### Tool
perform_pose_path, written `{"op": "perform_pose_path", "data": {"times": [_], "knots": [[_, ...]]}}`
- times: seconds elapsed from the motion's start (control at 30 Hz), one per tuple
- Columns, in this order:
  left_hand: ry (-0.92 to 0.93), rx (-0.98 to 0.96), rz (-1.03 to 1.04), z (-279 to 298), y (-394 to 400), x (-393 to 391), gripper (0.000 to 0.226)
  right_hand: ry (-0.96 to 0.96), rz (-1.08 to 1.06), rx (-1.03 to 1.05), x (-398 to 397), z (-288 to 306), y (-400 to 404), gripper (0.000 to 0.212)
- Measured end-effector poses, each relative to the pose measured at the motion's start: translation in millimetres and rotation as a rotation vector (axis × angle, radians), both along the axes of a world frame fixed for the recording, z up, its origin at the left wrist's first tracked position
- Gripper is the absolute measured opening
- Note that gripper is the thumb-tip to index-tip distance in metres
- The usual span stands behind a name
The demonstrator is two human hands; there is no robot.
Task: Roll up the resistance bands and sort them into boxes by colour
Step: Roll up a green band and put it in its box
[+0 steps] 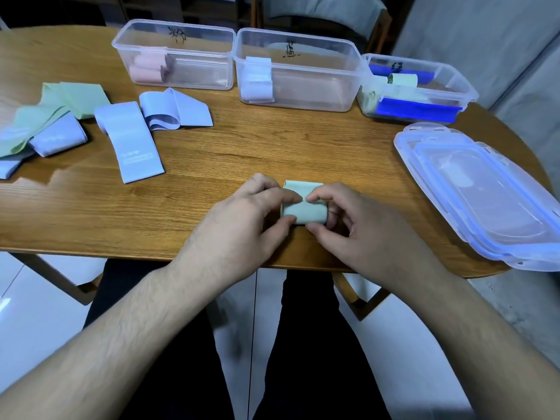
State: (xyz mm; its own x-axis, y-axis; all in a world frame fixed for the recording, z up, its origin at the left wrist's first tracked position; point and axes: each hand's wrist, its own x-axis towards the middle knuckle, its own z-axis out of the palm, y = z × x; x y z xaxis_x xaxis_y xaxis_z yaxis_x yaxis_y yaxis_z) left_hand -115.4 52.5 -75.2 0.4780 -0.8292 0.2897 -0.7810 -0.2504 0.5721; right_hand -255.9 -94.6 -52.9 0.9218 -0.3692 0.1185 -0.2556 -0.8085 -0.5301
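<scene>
Green band nearly rolled at the tabletop's near edge; sorting partly done.

Tabletop (272, 153) carries three open boxes (298, 71) along the far side: pink rolls in the left, pale blue rolls in the middle, green rolls in the right. Stacked lids (485, 195) lie at right. Loose bands (75, 125), roughly five green and blue, wait unrolled at far left. Left hand (242, 225) and right hand (357, 228) both pinch the green roll (304, 212) between thumbs and fingertips.

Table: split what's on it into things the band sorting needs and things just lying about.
Needed:
green roll, held by left hand and right hand
loose bands
pink box
blue box
green box

Lying about:
stacked lids
</scene>
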Motion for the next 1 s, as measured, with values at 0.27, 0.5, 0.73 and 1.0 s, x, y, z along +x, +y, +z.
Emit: {"op": "perform_pose_path", "data": {"times": [0.27,0.5,0.73,1.0], "knots": [[-0.139,0.009,0.005,0.8,-0.3,-1.0,0.033,0.024,-0.01,0.011,5.7,-2.8,-6.3,0.031],[-0.162,0.045,0.019,0.1,-6.8,5.4,0.037,-0.019,-0.012,-0.076,6.6,-3.5,-7.4,0.036],[-0.158,0.019,0.021,3.3,-8.3,3.8,0.04,-0.023,-0.028,-0.073,11.2,-4.4,-12.1,0.031],[-0.209,0.071,0.041,0.2,-17.6,12.7,0.041,-0.072,-0.101,-0.163,15.7,-6.5,-16.7,0.048]]}}
